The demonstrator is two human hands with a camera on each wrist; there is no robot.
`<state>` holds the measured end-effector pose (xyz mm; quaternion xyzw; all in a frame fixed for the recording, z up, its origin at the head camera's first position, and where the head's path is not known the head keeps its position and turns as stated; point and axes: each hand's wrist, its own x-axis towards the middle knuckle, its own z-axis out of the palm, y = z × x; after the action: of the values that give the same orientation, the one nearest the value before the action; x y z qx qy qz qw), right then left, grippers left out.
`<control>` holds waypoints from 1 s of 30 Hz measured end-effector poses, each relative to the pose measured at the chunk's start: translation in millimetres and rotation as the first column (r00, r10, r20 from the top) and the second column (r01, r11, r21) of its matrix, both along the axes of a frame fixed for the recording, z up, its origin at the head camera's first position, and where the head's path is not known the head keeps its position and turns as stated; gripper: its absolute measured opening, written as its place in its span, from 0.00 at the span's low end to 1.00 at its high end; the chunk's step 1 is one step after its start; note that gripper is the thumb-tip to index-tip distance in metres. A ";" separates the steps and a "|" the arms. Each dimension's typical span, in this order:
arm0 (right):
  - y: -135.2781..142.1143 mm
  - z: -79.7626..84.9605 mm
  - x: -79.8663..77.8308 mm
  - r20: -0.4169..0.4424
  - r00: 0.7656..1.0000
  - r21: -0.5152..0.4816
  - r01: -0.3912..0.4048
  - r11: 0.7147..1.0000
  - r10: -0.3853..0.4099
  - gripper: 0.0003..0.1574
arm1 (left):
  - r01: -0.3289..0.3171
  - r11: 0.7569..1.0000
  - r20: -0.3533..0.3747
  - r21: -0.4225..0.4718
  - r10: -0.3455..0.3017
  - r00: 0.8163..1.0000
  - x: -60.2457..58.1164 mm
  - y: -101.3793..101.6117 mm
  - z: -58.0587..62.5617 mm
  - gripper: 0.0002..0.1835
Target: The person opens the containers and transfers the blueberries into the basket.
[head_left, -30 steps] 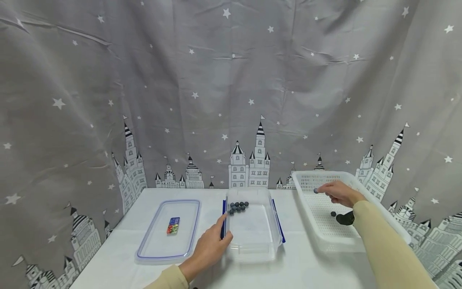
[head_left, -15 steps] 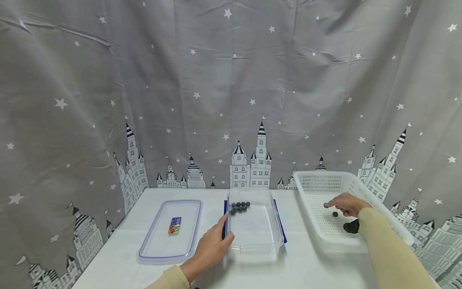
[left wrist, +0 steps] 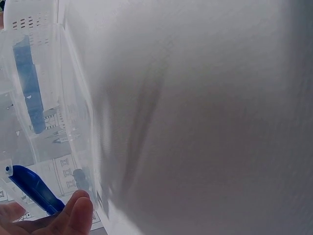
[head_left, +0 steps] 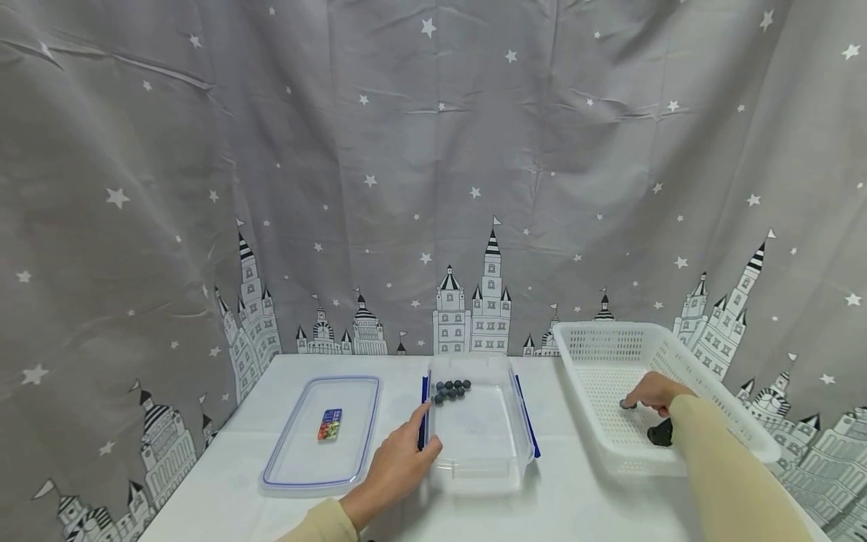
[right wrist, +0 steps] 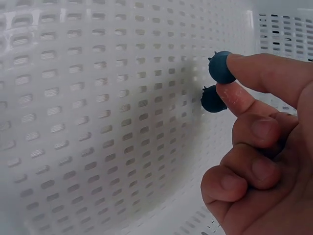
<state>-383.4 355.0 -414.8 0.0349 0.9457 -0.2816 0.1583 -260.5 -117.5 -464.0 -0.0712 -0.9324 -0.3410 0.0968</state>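
My right hand [head_left: 655, 393] is down inside the white perforated basket [head_left: 585, 406]. Between thumb and fingertip it pinches a blueberry [right wrist: 221, 67], best seen in the right wrist view. A second blueberry [right wrist: 212, 100] sits right beside the pinched one, close to the fingertips. My left hand [head_left: 400, 459] lies along the left side of a clear plastic box [head_left: 474, 470], fingers extended at its wall, near a blue latch [left wrist: 36, 190] in the left wrist view. Several blueberries [head_left: 452, 390] lie grouped at the box's far left.
A clear lid [head_left: 287, 452] with a blue seal and a colourful label [head_left: 330, 425] lies flat to the left of the box. Blue latches [head_left: 527, 416] hang open along the box's sides. A grey curtain [head_left: 379, 150] with stars and castles stands behind the white table [head_left: 569, 512].
My right hand, pinching a blueberry, has moved nearer and lower in the basket, reaching the other blueberry there. The left hand stays at the box's side.
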 end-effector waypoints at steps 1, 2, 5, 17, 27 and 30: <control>0.7 -0.9 -0.2 -0.002 1.000 0.014 -0.006 1.000 0.006 0.15 | 0.001 1.000 -0.001 0.003 -0.001 1.000 -0.3 0.0 -0.3 0.36; 1.3 -1.9 -0.5 -0.001 1.000 0.027 -0.007 1.000 0.007 0.15 | 0.002 1.000 0.000 0.005 -0.002 1.000 0.0 0.2 -0.2 0.36; 3.1 -4.8 -1.1 -0.006 1.000 0.044 -0.017 0.999 0.017 0.17 | 0.005 1.000 0.004 0.008 -0.005 1.000 0.5 0.5 -0.5 0.36; 4.6 -8.8 -0.7 -0.040 0.999 0.030 -0.003 1.000 0.004 0.22 | -0.002 1.000 0.041 0.011 0.002 0.999 3.9 2.1 -0.9 0.37; -19.5 19.1 -4.9 -0.107 0.994 -0.033 -0.031 0.999 0.027 0.21 | -0.016 1.000 0.042 0.013 0.015 0.999 3.7 2.5 0.7 0.37; -32.6 27.7 -9.9 -0.149 0.987 -0.087 -0.079 0.993 0.065 0.22 | -0.018 1.000 0.037 0.012 0.017 0.999 3.2 1.9 1.1 0.37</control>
<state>-393.3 322.5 -387.0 -0.0274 0.9413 -0.3211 0.1002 -257.3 -115.6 -462.9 -0.0563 -0.9325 -0.3470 0.0829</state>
